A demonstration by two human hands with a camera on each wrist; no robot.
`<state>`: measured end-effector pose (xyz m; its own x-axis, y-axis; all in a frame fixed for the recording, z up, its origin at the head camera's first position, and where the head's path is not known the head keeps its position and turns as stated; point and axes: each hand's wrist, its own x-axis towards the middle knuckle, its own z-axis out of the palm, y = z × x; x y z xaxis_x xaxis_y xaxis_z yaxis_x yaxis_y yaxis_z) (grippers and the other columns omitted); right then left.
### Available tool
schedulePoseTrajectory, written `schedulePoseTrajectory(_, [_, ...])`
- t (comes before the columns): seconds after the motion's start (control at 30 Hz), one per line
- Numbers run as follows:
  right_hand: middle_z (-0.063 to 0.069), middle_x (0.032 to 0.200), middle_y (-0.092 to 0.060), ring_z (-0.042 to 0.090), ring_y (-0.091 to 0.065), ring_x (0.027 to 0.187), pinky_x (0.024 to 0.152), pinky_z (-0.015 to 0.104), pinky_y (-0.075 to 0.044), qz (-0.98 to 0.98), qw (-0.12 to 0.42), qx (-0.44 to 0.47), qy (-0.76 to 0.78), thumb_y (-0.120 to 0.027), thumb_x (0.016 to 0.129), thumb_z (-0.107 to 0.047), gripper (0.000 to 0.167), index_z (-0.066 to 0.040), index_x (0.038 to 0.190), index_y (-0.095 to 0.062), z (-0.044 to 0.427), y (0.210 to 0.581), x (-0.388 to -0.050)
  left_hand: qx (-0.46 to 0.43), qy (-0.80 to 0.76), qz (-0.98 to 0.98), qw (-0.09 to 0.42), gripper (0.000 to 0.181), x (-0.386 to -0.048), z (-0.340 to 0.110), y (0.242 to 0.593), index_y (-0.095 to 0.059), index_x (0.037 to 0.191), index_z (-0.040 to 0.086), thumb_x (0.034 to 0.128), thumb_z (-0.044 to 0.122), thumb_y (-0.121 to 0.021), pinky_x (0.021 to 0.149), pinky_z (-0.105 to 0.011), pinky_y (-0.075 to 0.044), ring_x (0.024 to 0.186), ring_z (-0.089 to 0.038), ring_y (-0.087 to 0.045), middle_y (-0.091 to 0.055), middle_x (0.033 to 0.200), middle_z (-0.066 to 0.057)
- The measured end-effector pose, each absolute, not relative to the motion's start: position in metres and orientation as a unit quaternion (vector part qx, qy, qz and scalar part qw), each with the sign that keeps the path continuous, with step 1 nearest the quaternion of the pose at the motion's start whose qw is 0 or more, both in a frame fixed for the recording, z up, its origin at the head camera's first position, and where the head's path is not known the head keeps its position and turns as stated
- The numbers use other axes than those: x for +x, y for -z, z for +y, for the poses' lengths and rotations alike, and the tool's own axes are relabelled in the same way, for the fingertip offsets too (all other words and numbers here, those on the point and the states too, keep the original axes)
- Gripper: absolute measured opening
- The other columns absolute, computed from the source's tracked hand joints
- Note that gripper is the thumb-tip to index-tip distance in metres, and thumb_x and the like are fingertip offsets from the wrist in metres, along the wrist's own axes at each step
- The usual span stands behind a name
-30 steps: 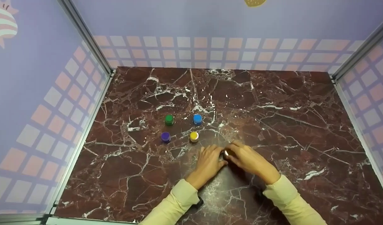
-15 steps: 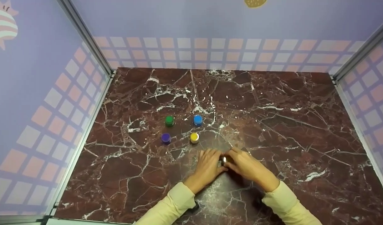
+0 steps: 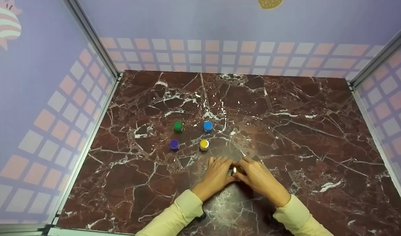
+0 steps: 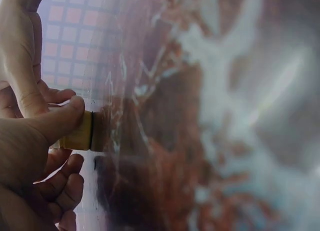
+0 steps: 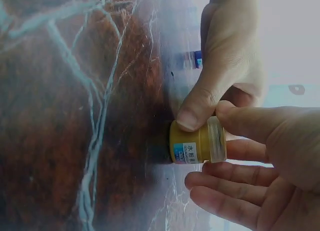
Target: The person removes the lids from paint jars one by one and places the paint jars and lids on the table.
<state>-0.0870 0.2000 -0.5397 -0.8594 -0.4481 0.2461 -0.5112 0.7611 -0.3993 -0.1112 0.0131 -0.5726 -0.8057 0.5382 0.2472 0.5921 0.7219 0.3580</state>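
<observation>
A small ochre-yellow paint jar with a clear-looking lid and a printed label stands upright on the marble table, between both hands. My left hand grips the jar's body, its thumb pressed to the side in both wrist views. My right hand pinches the lid between thumb and fingers, its other fingers loosely curled alongside. From the head view the fingers cover most of the jar. Farther off stand a yellow jar, a blue jar, a green jar and a purple jar.
The dark red marble table has white veins. Lilac panels with a checked pattern enclose its back and sides, joined by grey metal posts. Light reflects off the tabletop close to my forearms.
Both hands and the jar between them have come slightly nearer to me. The right hand's fingers have shifted a little around the lid. The other jars stay in place.
</observation>
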Motion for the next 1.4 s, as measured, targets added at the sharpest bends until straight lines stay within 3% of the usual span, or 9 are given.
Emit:
schedulePoseTrajectory(0.2, [0.004,0.088,-0.06,0.022,-0.063,0.067,0.059,0.042,-0.054,-0.938,0.101,0.245,-0.224,-0.083,0.086,-0.026,0.027,-0.005,0.098,-0.07,0.196,0.542,-0.084,-0.315,0.207,-0.923,0.073,0.049,-0.109,0.012,0.571,-0.069,0.104,0.016,0.0759,0.053,-0.082,0.082,-0.036,-0.038,0.091,-0.017,-0.064,-0.067,0.098,0.004])
schedulePoseTrajectory(0.53, [0.006,0.08,-0.058,0.03,-0.063,0.058,0.051,0.043,-0.051,-0.948,0.159,0.195,-0.196,-0.086,0.082,-0.032,0.034,-0.005,0.087,-0.065,0.187,0.545,-0.074,-0.317,0.216,-0.922,0.055,0.038,-0.108,0.018,0.573,-0.067,0.1,0.014,0.077,0.038,-0.085,0.08,-0.035,-0.039,0.085,-0.018,-0.066,-0.068,0.093,0.002])
schedulePoseTrajectory(0.8, [0.004,0.073,-0.053,0.028,-0.06,0.056,0.05,0.042,-0.049,-0.951,0.164,0.188,-0.181,-0.087,0.081,-0.029,0.037,-0.006,0.077,-0.059,0.184,0.543,-0.075,-0.322,0.23,-0.918,0.036,0.037,-0.112,0.018,0.571,-0.069,0.102,0.012,0.077,0.034,-0.085,0.079,-0.033,-0.04,0.088,-0.017,-0.067,-0.071,0.095,0.001])
schedulePoseTrajectory(1.2, [0.006,0.075,-0.057,0.032,-0.063,0.058,0.051,0.046,-0.052,-0.948,0.165,0.206,-0.179,-0.088,0.077,-0.018,0.028,-0.004,0.08,-0.065,0.179,0.542,-0.077,-0.337,0.218,-0.914,0.05,0.024,-0.115,0.017,0.57,-0.068,0.089,0.012,0.074,0.025,-0.081,0.078,-0.034,-0.04,0.08,-0.018,-0.065,-0.067,0.082,0.002])
schedulePoseTrajectory(1.4, [0.006,0.075,-0.057,0.032,-0.062,0.061,0.054,0.046,-0.052,-0.946,0.16,0.219,-0.178,-0.086,0.077,-0.013,0.025,-0.004,0.079,-0.063,0.178,0.541,-0.078,-0.33,0.218,-0.918,0.028,0.024,-0.117,0.018,0.568,-0.062,0.083,0.013,0.0746,0.026,-0.081,0.077,-0.033,-0.038,0.077,-0.018,-0.062,-0.063,0.08,0.002])
